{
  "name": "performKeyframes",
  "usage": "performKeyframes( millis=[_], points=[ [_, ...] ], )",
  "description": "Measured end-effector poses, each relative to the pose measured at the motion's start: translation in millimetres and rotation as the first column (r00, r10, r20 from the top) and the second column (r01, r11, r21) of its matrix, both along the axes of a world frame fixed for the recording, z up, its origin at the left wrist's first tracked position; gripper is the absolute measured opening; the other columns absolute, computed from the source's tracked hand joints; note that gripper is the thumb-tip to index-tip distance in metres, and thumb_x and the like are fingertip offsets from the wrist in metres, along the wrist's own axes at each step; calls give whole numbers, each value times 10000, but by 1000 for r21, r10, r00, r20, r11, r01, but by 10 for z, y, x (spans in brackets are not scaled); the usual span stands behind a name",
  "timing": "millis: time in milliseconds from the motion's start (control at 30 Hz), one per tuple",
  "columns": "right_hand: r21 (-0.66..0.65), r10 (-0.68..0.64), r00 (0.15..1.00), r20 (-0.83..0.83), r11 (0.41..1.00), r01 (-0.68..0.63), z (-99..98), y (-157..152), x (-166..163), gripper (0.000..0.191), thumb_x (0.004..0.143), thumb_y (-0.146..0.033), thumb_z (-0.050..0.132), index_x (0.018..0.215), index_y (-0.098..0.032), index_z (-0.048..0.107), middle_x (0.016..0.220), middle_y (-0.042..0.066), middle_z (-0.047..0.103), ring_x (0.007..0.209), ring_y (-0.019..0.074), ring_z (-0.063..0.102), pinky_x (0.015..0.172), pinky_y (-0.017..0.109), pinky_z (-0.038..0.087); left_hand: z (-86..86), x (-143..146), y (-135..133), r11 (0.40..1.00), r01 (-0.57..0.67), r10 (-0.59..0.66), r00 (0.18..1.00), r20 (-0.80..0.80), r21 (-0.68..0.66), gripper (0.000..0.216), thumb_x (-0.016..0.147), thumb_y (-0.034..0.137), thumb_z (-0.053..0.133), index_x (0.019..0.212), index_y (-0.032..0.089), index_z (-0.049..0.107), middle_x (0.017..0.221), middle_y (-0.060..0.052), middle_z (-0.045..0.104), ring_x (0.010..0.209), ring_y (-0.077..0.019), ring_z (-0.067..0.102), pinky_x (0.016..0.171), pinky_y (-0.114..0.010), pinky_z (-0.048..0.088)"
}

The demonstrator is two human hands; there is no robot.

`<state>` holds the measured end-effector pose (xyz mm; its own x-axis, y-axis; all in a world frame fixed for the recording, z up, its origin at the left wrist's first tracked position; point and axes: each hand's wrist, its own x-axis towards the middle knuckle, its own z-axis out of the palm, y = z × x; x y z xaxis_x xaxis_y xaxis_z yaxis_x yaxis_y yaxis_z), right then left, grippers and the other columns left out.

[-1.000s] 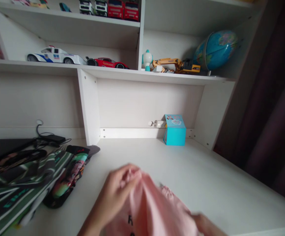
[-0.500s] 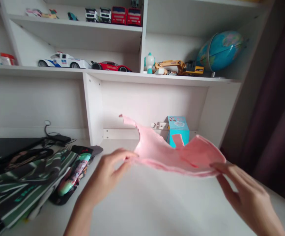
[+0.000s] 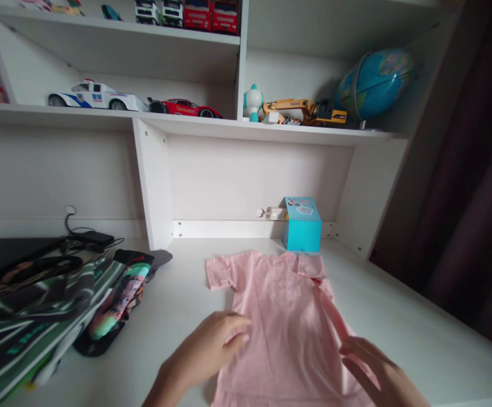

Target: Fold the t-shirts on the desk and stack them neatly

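A pink short-sleeved T-shirt (image 3: 280, 322) lies on the white desk, collar end toward the back. Its left sleeve in view is spread out; the right one is folded inward over the shoulder, and the right side edge is rumpled. My left hand (image 3: 212, 345) is over the left side of the shirt, thumb and fingers a little apart, holding nothing. At the right side edge, my right hand (image 3: 373, 364) has its fingertips against the loose fabric, thumb and fingers apart. The bottom hem runs near the lower frame edge.
Left on the desk (image 3: 402, 316) are striped dark clothing (image 3: 46, 316), patterned socks (image 3: 119, 299) and a black adapter (image 3: 95, 236). A blue desk calendar (image 3: 303, 232) stands behind the shirt. Shelves above hold toy cars (image 3: 186, 107), a toy excavator (image 3: 305, 110) and a globe (image 3: 375, 85).
The T-shirt has come down from the air, where both hands held its hem, and now lies on the desk. Both hands have moved lower and nearer, and their fingers have let go.
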<state>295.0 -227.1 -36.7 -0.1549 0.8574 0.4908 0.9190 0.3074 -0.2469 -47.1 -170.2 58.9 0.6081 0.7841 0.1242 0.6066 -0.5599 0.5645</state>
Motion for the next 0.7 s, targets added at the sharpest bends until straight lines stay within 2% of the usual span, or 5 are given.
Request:
performKeyframes(
  millis=[100,267,367,533,700],
  points=[
    [25,-124,991,56,992,123,-110,272,-88,318,845,-394,402,922,-221,658,1055,101,621,937,222,607,781,331,520,-102,352,494,986,89,-88,996,-10,142,300,829,198,430,1088,197,584,1138,-56,597,1065,-171,523,955,-258,351],
    [11,-322,942,90,947,322,-318,471,-89,332,812,-369,381,986,-239,632,1186,123,534,1075,280,515,817,419,478,-599,612,1156,979,-81,119,973,-198,187,500,860,372,382,1342,245,339,1407,-77,337,1300,-254,261,1041,-450,228],
    [-67,-316,948,34,946,318,-372,477,57,297,827,-382,358,919,-267,616,1069,92,599,945,246,587,760,380,492,-785,500,1324,978,-151,193,921,-337,147,552,835,561,317,1344,348,307,1456,-44,231,1324,-339,143,990,-617,138],
    [-202,-227,970,-88,958,205,-356,484,177,257,830,-425,374,930,-266,549,858,44,642,733,183,638,623,266,497,-761,134,1458,921,-375,385,828,-407,108,563,809,591,312,1297,326,405,1430,-57,297,1286,-391,216,967,-607,174],
    [-270,-373,928,-11,894,356,-206,575,34,265,852,-325,292,978,-282,521,888,33,639,697,185,640,549,270,450,-732,-57,1471,794,-576,601,693,-399,194,485,817,450,373,1253,254,457,1404,-65,346,1227,-458,275,891,-656,204]
  ],
)
